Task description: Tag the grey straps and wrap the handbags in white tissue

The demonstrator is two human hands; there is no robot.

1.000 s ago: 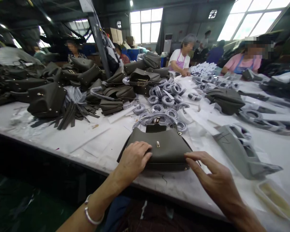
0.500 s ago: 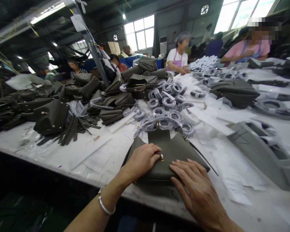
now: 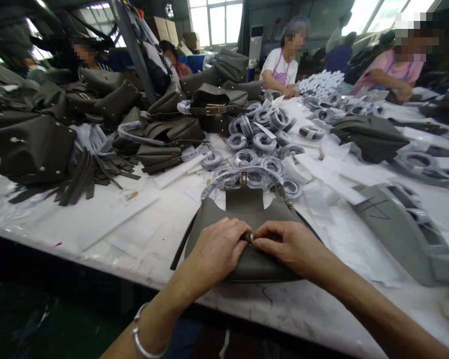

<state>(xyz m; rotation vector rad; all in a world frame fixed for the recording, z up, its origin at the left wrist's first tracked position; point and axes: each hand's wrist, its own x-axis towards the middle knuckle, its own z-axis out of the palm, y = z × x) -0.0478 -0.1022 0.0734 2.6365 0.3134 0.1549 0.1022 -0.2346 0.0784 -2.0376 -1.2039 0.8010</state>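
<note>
A dark olive leather bag (image 3: 217, 207) lies on the white table near its front edge, with a plastic-wrapped handle (image 3: 209, 189) standing behind its raised flap (image 3: 244, 200). At the middle of the bag's front is a small gold clasp (image 3: 250, 239). My left hand (image 3: 222, 244), coming from the left, pinches the clasp's left side. From the right, my right hand (image 3: 288, 244) pinches the clasp's other side between thumb and forefinger. Both hands rest over the leather, and their fingertips nearly meet.
Wrapped strap coils (image 3: 246, 158) lie behind the bag. Dark bags (image 3: 33, 147) and loose straps (image 3: 83, 174) are heaped on the left. A grey template (image 3: 400, 224) lies on the right of the table (image 3: 115, 209). Other people (image 3: 282, 67) work across it.
My right hand has moved left from the bag's right side, closing its spread fingers at the clasp. My left hand stays at the clasp. The camera view has shifted.
</note>
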